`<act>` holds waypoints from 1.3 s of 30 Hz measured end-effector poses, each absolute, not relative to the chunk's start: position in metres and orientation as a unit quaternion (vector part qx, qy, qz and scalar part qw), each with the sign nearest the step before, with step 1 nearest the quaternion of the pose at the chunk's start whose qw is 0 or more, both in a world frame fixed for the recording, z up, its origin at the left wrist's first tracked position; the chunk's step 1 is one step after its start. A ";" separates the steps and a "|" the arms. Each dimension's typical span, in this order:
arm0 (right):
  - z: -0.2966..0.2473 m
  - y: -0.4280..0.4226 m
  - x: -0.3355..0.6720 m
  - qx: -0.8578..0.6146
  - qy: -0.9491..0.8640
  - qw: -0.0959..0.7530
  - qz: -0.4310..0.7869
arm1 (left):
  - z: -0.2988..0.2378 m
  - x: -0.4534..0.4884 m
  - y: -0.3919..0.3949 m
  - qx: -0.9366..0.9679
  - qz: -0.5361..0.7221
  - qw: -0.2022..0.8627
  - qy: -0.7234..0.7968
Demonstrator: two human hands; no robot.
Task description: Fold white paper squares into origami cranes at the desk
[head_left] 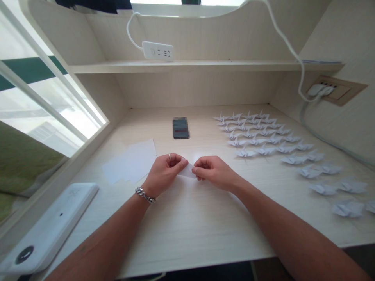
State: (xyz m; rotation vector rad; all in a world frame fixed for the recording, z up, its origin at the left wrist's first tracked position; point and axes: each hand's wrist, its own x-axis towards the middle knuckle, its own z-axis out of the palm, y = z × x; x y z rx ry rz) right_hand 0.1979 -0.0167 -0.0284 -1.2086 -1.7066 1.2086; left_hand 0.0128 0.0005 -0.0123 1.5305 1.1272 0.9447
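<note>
A small piece of folded white paper (187,170) is held between my two hands, just above the middle of the desk. My left hand (168,168), with a ring and a chain bracelet, pinches its left end between thumb and fingers. At the other end, my right hand (211,170) grips the paper's right tip in the same way. Part of the paper is hidden behind my fingers. Loose white paper sheets (131,160) lie overlapping to the left. On the right stand rows of folded paper cranes (263,134), all white.
A dark, blurred-out object (181,128) lies behind my hands. A long white device (55,226) rests at the left edge. On the shelf (205,67) sits a white power strip (158,51); cables (303,78) run down to a wall socket (340,90) at right.
</note>
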 end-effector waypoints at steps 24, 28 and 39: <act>-0.026 -0.015 0.197 -0.447 -0.581 0.437 0.521 | -0.011 0.018 -0.007 0.609 0.392 0.539 0.431; -0.023 -0.017 0.197 -0.454 -0.590 0.427 0.514 | -0.010 0.018 -0.008 0.619 0.389 0.532 0.426; -0.017 -0.019 0.194 -0.439 -0.535 0.453 0.562 | -0.006 0.016 -0.008 0.592 0.401 0.554 0.425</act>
